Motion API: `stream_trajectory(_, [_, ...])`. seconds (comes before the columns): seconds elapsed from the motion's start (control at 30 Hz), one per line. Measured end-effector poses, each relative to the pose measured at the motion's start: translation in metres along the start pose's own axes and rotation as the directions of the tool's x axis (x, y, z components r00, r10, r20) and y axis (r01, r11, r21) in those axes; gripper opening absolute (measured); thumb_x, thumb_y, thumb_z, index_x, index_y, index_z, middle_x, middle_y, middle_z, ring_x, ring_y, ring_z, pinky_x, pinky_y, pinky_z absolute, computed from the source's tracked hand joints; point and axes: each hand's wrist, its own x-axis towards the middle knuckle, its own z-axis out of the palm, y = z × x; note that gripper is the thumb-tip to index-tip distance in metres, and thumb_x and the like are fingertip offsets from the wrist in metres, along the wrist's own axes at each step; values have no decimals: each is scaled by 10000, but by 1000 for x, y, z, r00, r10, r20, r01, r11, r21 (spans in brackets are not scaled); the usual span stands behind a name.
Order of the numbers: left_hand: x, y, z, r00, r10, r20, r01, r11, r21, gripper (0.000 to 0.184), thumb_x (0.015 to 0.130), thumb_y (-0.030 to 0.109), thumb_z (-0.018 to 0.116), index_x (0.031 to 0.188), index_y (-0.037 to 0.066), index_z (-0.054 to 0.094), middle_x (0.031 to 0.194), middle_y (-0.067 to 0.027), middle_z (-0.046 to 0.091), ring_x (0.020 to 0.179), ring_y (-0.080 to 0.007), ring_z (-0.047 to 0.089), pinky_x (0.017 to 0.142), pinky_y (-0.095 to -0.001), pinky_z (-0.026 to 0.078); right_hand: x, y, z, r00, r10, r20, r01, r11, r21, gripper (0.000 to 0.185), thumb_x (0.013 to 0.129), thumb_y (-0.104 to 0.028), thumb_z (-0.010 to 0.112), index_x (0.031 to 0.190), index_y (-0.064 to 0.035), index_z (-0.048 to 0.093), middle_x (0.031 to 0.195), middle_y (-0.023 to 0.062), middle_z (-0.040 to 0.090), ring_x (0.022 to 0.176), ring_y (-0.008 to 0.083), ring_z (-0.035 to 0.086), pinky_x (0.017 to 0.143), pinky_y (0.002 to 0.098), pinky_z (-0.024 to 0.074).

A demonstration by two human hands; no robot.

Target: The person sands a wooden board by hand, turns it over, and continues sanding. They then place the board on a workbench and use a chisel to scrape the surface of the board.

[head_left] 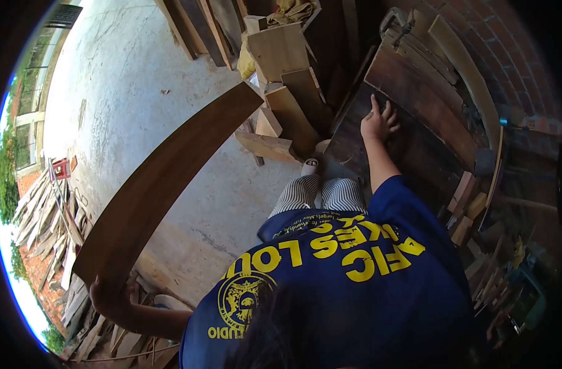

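Note:
A long brown wooden board (161, 178) reaches from the lower left up to the middle of the view, looking curved through the wide lens. My left hand (113, 294) is closed around its lower end, with some fingers hidden by the wood. At the upper right, my right hand (379, 123) has its fingers spread over a dark wooden worktop (410, 147). Whether the palm rests on it I cannot tell. Just beyond those fingers lies a reddish-brown plank (416, 86) on the worktop.
A metal clamp (399, 23) sits at the worktop's far end. Wood offcuts (281, 114) stand beside it on the concrete floor (133, 80). Scrap wood (44, 221) is piled at the left, near a red crate (60, 168). A brick wall (514, 55) rises at the right.

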Motion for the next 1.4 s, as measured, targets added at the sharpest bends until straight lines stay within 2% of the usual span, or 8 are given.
stream_trajectory(0.03, [-9,7,-22,957,-284,-68,243,903,-355,449,802,158,609,1163,-78,485,1036,-249,583,643,-270,638,374,-315,514,0,-1,-3,1000,-11,14,11,1000,10,523,849,-248,532,1311,-471,426,1462,40,307,1343,335,260,1052,616,140])
stream_trajectory(0.1, [-10,13,-43,681,-714,161,444,228,-866,474,815,186,584,1134,-153,495,1014,-296,591,620,-248,628,323,-273,446,-2,1,-5,998,-46,39,45,998,45,469,878,-251,516,1301,-442,451,1450,47,319,1334,333,270,1045,620,157])
stream_trajectory(0.73, [217,124,158,993,-114,12,88,692,-717,339,862,83,533,1168,-61,532,1106,-169,601,773,-175,633,682,-367,520,-175,164,-68,939,237,-250,-18,757,653,695,876,-75,564,1459,-108,186,1382,247,346,1236,405,403,1002,427,366])
stream_trajectory(0.8, [238,166,185,935,119,334,265,391,-882,615,852,163,486,1370,-95,281,1241,-254,477,658,-242,614,294,-252,431,-195,182,-78,930,346,-127,-163,697,699,719,886,-90,560,1465,-68,134,1383,262,349,1245,407,399,1006,415,363])
stream_trajectory(0.9, [256,217,218,818,216,533,531,73,-844,653,843,174,477,1414,-37,238,1235,-205,483,703,-225,613,306,-239,430,-224,210,-83,850,524,-61,-330,619,713,712,905,-107,538,1470,-73,107,1377,276,366,1245,405,413,1025,402,342])
stream_trajectory(1.13, [273,229,308,687,184,704,708,54,-705,609,804,204,493,1361,0,358,1125,-156,557,692,-192,607,357,-252,446,-275,247,-77,725,681,-104,-410,548,729,624,891,-68,532,1438,-53,231,1356,273,401,1229,388,437,1012,389,367])
stream_trajectory(1.2, [269,218,340,605,11,796,789,131,-601,377,759,254,573,1068,42,526,859,-87,565,671,-188,563,399,-273,408,-283,251,-75,727,686,-23,-453,505,735,571,885,-58,535,1405,-45,299,1332,263,431,1215,381,452,1007,384,371])
stream_trajectory(1.4, [221,187,423,359,-142,923,932,106,-346,382,810,324,640,1068,53,561,895,-65,534,691,-129,497,476,-233,365,-283,254,-69,775,631,28,-457,530,714,476,869,-51,555,1327,-35,429,1280,228,495,1187,363,480,997,375,381])
